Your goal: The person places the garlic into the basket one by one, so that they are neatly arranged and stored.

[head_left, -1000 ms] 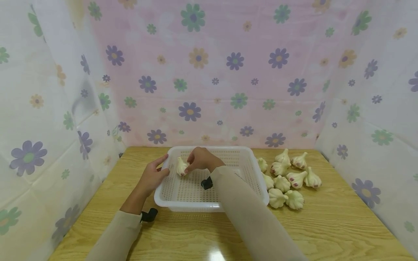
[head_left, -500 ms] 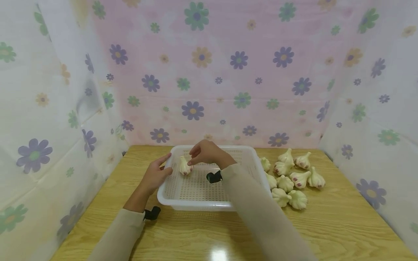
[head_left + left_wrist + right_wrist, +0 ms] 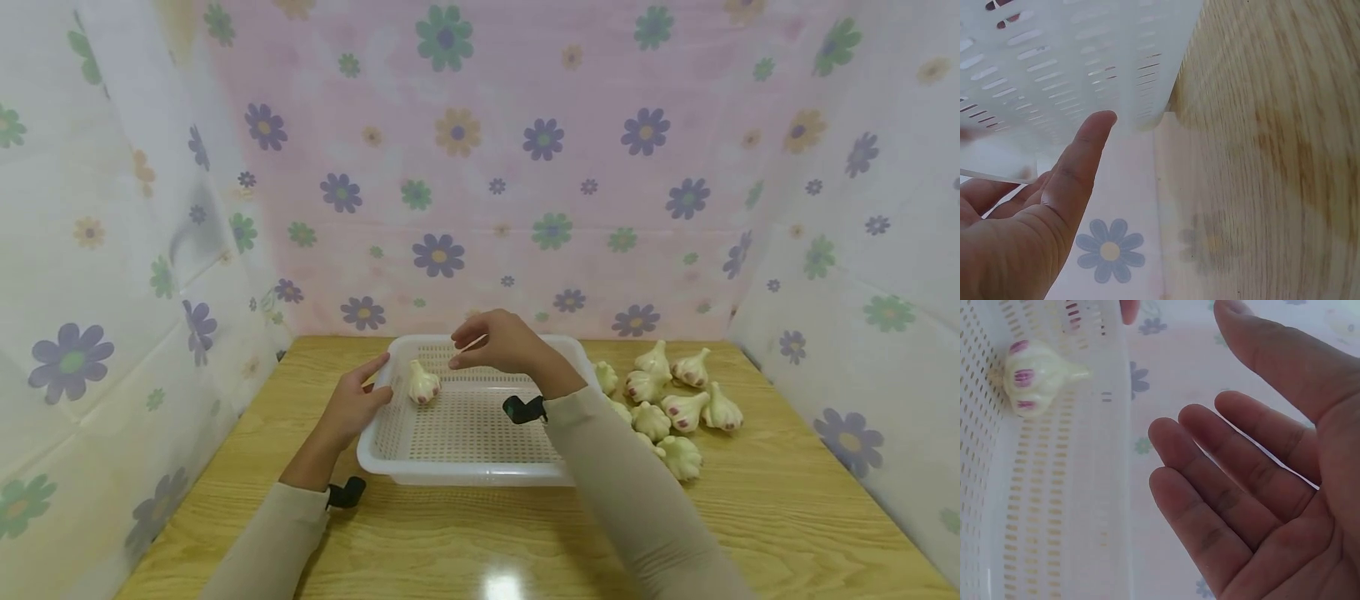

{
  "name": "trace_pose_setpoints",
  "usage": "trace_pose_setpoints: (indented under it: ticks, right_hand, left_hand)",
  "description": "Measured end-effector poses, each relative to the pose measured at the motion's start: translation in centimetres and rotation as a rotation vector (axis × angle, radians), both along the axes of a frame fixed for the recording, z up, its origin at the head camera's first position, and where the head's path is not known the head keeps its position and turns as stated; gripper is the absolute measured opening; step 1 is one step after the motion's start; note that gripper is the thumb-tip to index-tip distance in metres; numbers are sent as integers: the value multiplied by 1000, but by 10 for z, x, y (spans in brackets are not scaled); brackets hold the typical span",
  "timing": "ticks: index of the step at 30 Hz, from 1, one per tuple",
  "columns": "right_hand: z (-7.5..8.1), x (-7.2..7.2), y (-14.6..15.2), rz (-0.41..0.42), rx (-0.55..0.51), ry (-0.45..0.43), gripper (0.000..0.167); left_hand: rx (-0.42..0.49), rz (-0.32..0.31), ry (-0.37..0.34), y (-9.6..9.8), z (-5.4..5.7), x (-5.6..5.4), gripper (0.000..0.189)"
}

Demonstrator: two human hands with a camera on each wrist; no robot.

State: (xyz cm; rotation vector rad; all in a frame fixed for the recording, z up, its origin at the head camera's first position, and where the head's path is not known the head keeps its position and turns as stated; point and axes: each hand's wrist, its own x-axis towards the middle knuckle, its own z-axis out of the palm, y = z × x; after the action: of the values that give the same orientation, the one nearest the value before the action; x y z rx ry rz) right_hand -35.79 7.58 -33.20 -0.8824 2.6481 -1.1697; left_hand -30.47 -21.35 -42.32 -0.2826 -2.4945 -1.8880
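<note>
A white perforated plastic basket (image 3: pixel 480 473) stands on the table, holding one garlic bulb (image 3: pixel 423 383) near its left end. My left hand (image 3: pixel 352 408) grips the basket's left rim, thumb over the edge and fingers along the outer wall, as the left wrist view also shows. Above the basket's far middle hovers my right hand (image 3: pixel 506 343), thumb and fingers apart with nothing between them. In the right wrist view its loosely bent fingers (image 3: pixel 1222 494) are away from the garlic bulb (image 3: pixel 1035 378).
Several garlic bulbs (image 3: pixel 652 421) lie in a cluster on the wooden table (image 3: pixel 787 500), right of the basket; the right sleeve (image 3: pixel 630 492) covers some of them. Flower-patterned cloth (image 3: pixel 480 167) encloses the back and both sides.
My right hand has let go of the garlic bulb, which stays in the basket, and has moved up and to the right. The left hand keeps its place on the rim.
</note>
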Motion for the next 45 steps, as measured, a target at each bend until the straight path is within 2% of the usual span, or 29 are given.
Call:
trace_pose_setpoints:
  ticks: [10,17,23,27,34,41,45]
  right_hand:
    - [10,17,34,-48,-76,51,46]
    - [13,31,53,-18,-119,91,40]
    - [12,41,72,10,-207,62,34]
    - [12,49,83,16,-236,77,31]
    - [7,65,114,-33,-196,96,31]
    - [-4,71,152,-96,-167,118,30]
    - [-9,74,172,-119,-165,90,32]
  left_hand:
    - [-2,18,-11,4,4,2,72]
    - [2,25,-20,2,3,3,72]
    - [1,29,-25,0,2,1,73]
    - [13,17,-37,0,3,2,74]
    - [11,15,-42,2,5,3,73]
    - [-14,6,-17,1,5,0,72]
    - [-1,7,-28,0,4,0,73]
